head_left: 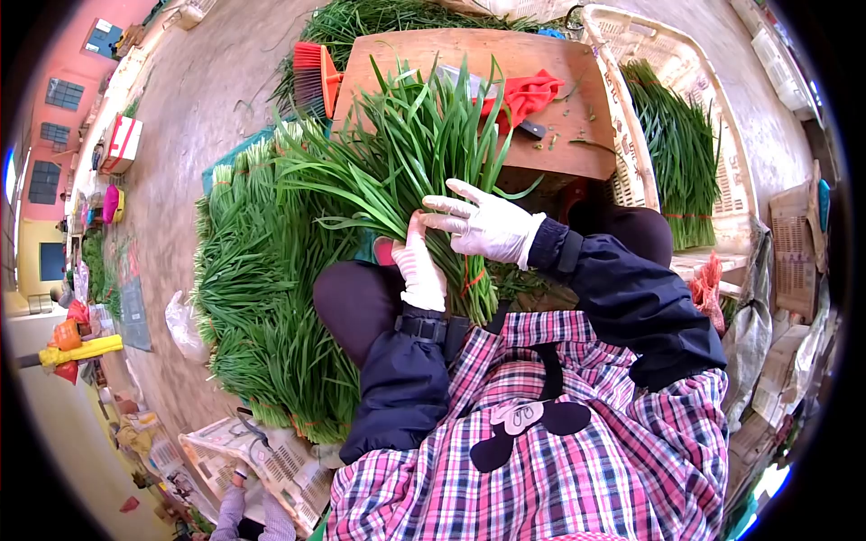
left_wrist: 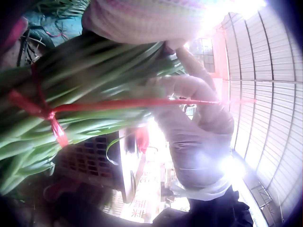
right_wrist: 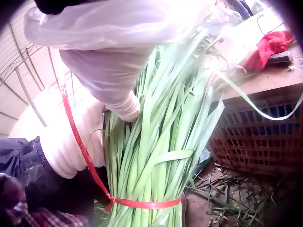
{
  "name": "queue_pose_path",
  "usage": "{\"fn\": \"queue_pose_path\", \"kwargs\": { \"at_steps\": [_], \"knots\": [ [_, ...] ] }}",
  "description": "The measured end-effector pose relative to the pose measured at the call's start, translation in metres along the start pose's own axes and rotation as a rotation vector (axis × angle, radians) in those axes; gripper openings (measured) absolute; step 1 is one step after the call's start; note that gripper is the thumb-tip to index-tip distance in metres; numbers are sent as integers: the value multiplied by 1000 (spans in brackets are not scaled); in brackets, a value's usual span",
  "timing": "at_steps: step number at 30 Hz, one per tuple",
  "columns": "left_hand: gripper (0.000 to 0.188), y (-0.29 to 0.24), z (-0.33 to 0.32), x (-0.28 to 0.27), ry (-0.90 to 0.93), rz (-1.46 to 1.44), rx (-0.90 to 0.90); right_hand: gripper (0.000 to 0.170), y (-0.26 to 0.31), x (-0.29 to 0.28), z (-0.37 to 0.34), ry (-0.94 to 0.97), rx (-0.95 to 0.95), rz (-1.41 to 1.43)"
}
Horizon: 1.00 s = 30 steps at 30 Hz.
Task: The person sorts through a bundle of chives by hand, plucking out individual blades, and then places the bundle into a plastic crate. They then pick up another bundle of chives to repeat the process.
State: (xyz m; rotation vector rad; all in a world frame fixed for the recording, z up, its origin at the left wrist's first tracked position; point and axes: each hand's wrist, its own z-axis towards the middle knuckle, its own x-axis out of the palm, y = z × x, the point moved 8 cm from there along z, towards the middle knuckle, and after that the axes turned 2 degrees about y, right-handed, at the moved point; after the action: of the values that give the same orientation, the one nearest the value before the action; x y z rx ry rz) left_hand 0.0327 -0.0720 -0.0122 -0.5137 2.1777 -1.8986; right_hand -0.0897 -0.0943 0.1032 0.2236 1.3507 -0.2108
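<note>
Centrally in the head view, a bundle of green leaves lies between two gloved hands, its leaf tips fanned toward the top of the frame and its stem ends directed below centre. The left hand grips the left side of the bundle; the right hand rests against the right side, fingers spread and nearly straight. A red tie encircles the stem end. Upper centre: a wooden desk bearing a red cloth and a dark handle. Left of centre: a mass of tied greens. Upper right: a pale crate containing more greens. Lower centre: a checked apron.

Left wrist view: the bundle, partly blurred, occupies the left half of the frame. The left hand lies over it at the top, fingertips hidden. From the knot at left, a loose red strand extends rightward, appearing across the right hand.

Right wrist view: the bundle stands nearly upright at centre, the tie around it near the lower edge, the strand rising toward upper left. The right hand, upper left, touches the leaves. Leaf scraps lie at lower right.
</note>
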Motion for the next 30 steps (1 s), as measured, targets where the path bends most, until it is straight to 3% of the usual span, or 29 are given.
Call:
{"fn": "queue_pose_path", "kwargs": {
  "at_steps": [3, 6, 9, 17, 23, 30],
  "knots": [
    [42, -15, 5, -3, -38, -51, -40, 10, -2, -2, 8, -52, 25, 8],
    [38, -15, 2, 1, -148, -369, -280, 10, -3, -4, 5, -131, 108, 57],
    [36, -26, -4, 8, -168, -432, -312, 17, -2, 6, 1, -147, 153, 54],
    [35, -12, 2, 7, -180, -414, -295, 10, -4, 7, 8, -33, 127, 48],
    [31, -6, 4, 9, -161, -473, -302, 10, -1, 9, 0, -119, 149, 49],
    [32, -17, 1, 16, -118, -506, -298, 12, -7, 11, -27, -96, 416, 150]
  ]
}}
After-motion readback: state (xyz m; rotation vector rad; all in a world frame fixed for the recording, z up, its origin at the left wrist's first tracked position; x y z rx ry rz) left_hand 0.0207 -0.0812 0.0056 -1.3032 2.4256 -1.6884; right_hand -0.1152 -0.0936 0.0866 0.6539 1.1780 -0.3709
